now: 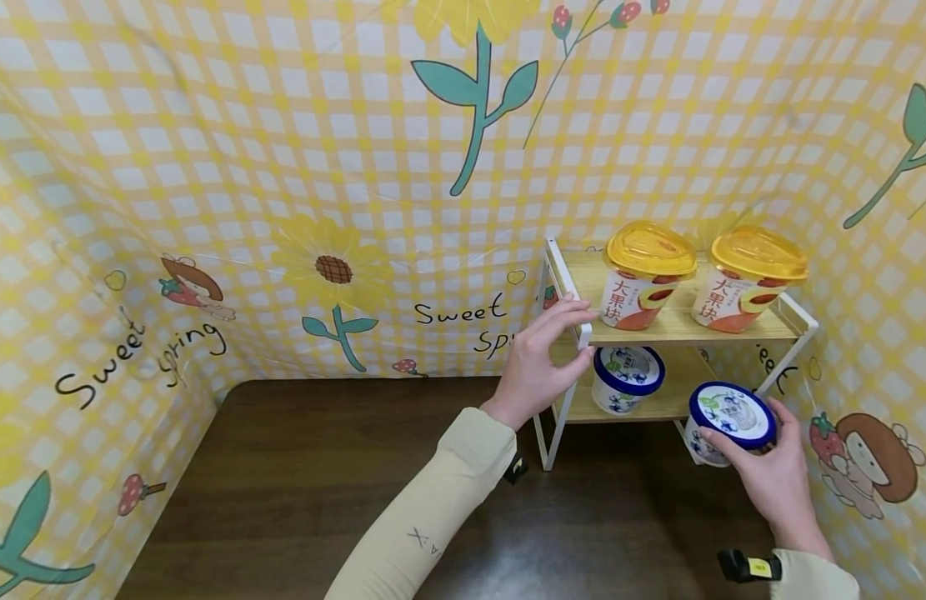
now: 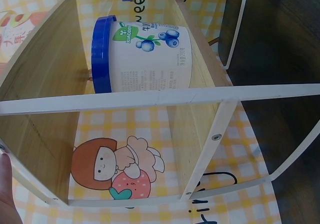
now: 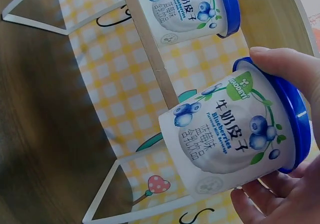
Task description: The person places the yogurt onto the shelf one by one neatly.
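My right hand (image 1: 781, 475) grips a white blueberry milk cup (image 1: 731, 417) with a blue lid, at the front right of the lower shelf. In the right wrist view the thumb lies on the lid's edge and the fingers curl under the cup (image 3: 230, 129), which is tilted there. My left hand (image 1: 541, 358) holds the left end of the small two-tier shelf rack (image 1: 583, 335), thumb and fingers at its white frame. A second blueberry cup (image 1: 628, 379) stands on the left of the lower shelf, under the upper board.
Two cups with yellow domed lids, a left one (image 1: 646, 275) and a right one (image 1: 751, 279), stand on the upper shelf. The rack sits on a dark wooden table (image 1: 320, 483). A yellow checked cloth (image 1: 342, 167) hangs behind and along both sides.
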{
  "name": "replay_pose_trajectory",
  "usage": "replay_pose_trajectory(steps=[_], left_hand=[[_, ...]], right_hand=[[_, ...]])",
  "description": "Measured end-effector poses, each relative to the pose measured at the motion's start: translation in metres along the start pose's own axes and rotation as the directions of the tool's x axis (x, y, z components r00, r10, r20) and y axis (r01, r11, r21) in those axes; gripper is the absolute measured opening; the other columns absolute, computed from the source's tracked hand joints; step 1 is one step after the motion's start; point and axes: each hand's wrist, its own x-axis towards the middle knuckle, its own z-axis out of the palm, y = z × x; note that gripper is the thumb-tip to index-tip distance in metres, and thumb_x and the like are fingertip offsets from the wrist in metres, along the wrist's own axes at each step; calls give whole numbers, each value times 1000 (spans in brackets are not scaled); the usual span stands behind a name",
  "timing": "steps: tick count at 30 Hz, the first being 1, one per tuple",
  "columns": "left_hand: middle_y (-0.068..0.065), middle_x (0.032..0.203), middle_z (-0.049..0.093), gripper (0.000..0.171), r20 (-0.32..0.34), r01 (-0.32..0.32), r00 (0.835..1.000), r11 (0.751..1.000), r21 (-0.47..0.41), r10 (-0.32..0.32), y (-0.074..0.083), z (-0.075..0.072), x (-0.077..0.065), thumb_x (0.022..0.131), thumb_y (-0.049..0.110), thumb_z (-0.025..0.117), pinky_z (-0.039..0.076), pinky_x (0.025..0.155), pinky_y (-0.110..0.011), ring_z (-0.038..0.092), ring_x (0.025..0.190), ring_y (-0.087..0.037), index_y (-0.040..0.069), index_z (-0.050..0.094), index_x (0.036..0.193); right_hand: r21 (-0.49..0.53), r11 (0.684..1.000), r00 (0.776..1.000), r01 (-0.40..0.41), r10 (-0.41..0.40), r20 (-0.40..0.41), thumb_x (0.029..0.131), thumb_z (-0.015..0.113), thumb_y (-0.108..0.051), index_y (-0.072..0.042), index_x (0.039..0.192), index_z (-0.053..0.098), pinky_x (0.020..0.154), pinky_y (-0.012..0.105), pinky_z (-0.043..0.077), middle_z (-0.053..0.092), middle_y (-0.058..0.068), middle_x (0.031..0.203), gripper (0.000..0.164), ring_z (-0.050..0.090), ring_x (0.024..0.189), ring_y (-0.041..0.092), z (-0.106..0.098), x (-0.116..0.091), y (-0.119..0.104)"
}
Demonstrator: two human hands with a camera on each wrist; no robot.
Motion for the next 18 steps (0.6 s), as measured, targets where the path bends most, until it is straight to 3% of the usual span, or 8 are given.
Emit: replay_pose_trajectory(steps=[5, 18], left_hand=[[-10, 140, 59, 40, -1, 3, 1000, 1000, -3, -3, 0, 0, 0, 91, 5, 74, 34, 114, -34, 42, 142, -20, 5, 65, 130], [-14, 139, 59, 40, -2, -4, 1000, 1000, 2, 4, 0, 0, 0, 91, 5, 74, 34, 114, -34, 42, 141, -20, 5, 65, 130]], right_hand=[[58, 998, 999, -34, 36, -21, 87, 83, -27, -5, 159, 12, 118, 48, 25, 27, 25, 160, 104, 30, 144, 37, 4, 2, -5], [96, 995, 1000, -13, 13, 1, 94, 76, -21, -6, 160, 13, 118, 51, 25, 22, 23, 160, 93, 28, 143, 41, 5, 9, -9]])
